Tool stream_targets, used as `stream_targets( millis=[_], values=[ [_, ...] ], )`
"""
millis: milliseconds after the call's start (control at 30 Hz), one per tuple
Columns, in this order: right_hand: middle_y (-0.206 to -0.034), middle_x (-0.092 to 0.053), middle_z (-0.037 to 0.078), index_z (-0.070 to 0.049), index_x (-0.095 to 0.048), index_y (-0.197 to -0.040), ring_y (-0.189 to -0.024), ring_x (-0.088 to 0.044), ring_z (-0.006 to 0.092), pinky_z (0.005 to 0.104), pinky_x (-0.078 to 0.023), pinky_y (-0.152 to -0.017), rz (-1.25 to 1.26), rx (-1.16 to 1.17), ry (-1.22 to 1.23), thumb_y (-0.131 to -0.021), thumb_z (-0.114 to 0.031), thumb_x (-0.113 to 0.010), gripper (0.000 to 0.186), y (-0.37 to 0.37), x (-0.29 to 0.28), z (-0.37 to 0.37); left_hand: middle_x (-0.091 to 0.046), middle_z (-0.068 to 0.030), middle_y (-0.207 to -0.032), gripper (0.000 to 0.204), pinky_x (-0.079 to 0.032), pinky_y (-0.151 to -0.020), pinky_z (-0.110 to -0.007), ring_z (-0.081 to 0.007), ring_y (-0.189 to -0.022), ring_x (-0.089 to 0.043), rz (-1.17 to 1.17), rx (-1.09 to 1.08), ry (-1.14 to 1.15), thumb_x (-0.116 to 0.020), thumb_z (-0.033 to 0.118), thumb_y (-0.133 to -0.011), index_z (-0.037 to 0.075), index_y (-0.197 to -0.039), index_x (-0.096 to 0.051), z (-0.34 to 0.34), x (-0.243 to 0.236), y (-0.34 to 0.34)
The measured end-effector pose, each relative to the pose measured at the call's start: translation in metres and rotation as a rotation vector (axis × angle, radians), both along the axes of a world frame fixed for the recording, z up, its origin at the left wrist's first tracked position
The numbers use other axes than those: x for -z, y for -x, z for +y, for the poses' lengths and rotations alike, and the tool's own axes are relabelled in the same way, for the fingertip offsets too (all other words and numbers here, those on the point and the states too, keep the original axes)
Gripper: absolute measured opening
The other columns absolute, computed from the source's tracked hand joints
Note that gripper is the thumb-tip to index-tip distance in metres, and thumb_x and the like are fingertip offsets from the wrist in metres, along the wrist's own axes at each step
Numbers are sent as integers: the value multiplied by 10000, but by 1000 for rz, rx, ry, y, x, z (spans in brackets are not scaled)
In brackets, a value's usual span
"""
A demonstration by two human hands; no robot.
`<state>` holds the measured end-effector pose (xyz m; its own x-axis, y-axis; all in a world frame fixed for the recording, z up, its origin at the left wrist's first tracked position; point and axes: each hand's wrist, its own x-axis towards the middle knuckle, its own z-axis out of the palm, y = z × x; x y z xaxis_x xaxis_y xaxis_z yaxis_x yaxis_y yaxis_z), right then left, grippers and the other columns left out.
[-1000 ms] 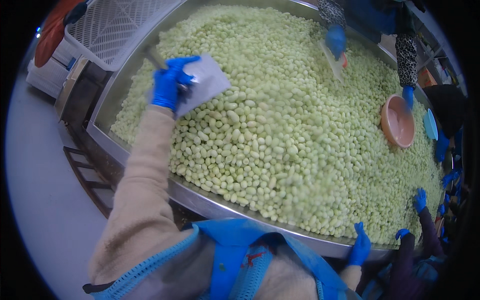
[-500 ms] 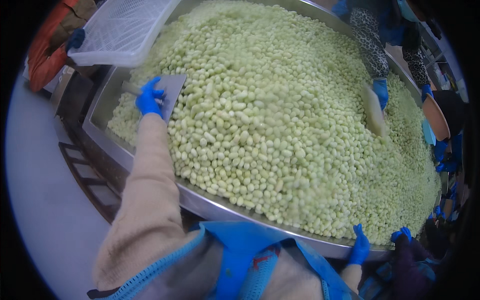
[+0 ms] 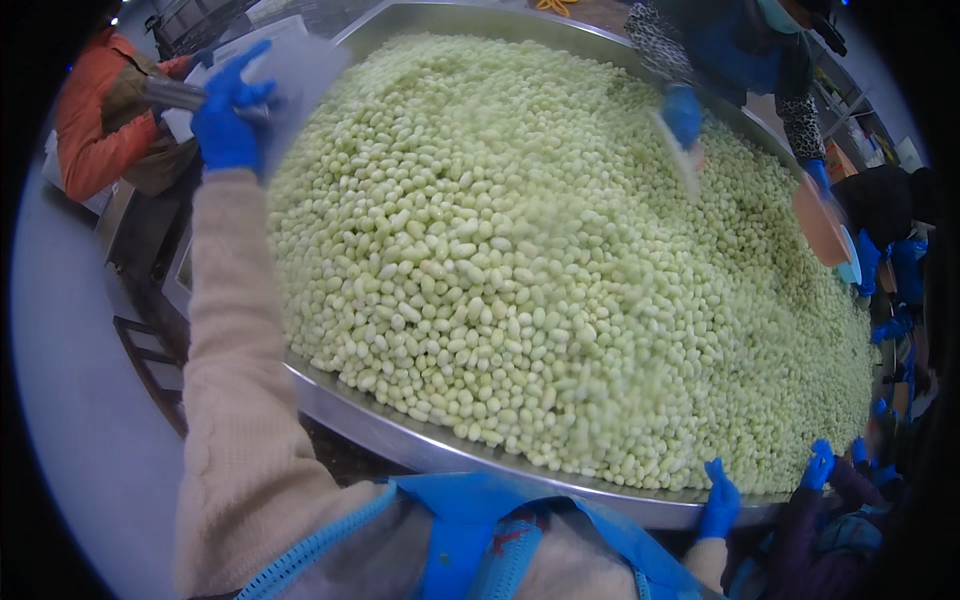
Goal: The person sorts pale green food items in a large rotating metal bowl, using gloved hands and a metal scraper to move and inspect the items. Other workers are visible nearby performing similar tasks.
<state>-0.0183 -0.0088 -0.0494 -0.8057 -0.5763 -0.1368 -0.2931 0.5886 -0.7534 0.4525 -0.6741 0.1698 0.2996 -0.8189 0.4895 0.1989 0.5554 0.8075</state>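
A broad heap of small pale green oval pieces (image 3: 480,270), perhaps beans or fruit, fills a large metal tray (image 3: 420,435). My left hand (image 3: 230,125), in a blue glove, is raised at the tray's far left. It grips the grey handle of a flat scraper (image 3: 178,93), whose pale blade is smeared by motion. Some of its fingers stick out. My right hand (image 3: 720,502), also gloved in blue, is at the near right rim, fingers pointing up beside the pieces. It appears to hold nothing.
A person in orange (image 3: 105,135) stands at the far left by a partly hidden white plastic crate (image 3: 265,32). Across the tray, a co-worker's gloved hand (image 3: 682,115) holds a pale flat tool. An orange basin (image 3: 818,222) and more workers line the right side.
My left hand has lifted the scraper off the heap, up and left toward the crate. The co-worker's tool across the tray moved away and left. My right hand has barely moved.
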Motion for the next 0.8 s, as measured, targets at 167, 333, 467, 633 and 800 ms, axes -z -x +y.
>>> stream_targets(
  millis=[167, 333, 467, 633, 800],
  values=[
    [-1123, -725, 148, 42, -673, -1210, -1050, -670, 195, 348, -496, -969, -13, 70, -48, -1008, -121, -533, 295, -3, 3, 7, -501, 6, -615, 283, -555, -672, -314, -110, -542, -530, -71, -65, -64, -589, 145, -917, -18, -1100, -729, -73, 12, 23],
    [-1099, -732, 131, 25, -700, -1173, -1021, -672, 181, 342, -497, -960, 28, 88, -87, -1002, -141, -566, 274, -3, -9, -6, -580, -55, -678, 255, -515, -594, -322, -164, -592, -578, -148, -159, -643, -711, 237, -828, 64, -1003, -779, -155, 227, 13],
    [-1062, -733, 111, 32, -698, -1174, -968, -666, 161, 336, -501, -945, -61, 143, -18, -1002, -165, -594, 281, -3, 7, 1, -616, -94, -722, 253, -527, -604, -320, -188, -664, -613, -182, 0, -668, -730, 226, -801, 58, -985, -777, -112, 178, 18],
    [-1142, -711, 153, 48, -697, -1163, -1046, -663, 200, 355, -485, -1000, -40, 78, -54, -998, -104, -543, 272, -6, -10, -6, -531, -42, -624, 260, -475, -570, -298, -162, -593, -541, -18, 57, -495, -702, 239, -834, 73, -1017, -781, -92, 130, -29],
    [-1173, -700, 184, 54, -656, -1233, -1099, -660, 234, 373, -464, -1046, -42, 4, -91, -997, -93, -473, 332, 9, 14, 6, -608, -51, -738, 250, -516, -636, -257, -158, -666, -643, -186, -247, -109, -624, 234, -941, 48, -1074, -727, -99, 4, -111]
  ],
)
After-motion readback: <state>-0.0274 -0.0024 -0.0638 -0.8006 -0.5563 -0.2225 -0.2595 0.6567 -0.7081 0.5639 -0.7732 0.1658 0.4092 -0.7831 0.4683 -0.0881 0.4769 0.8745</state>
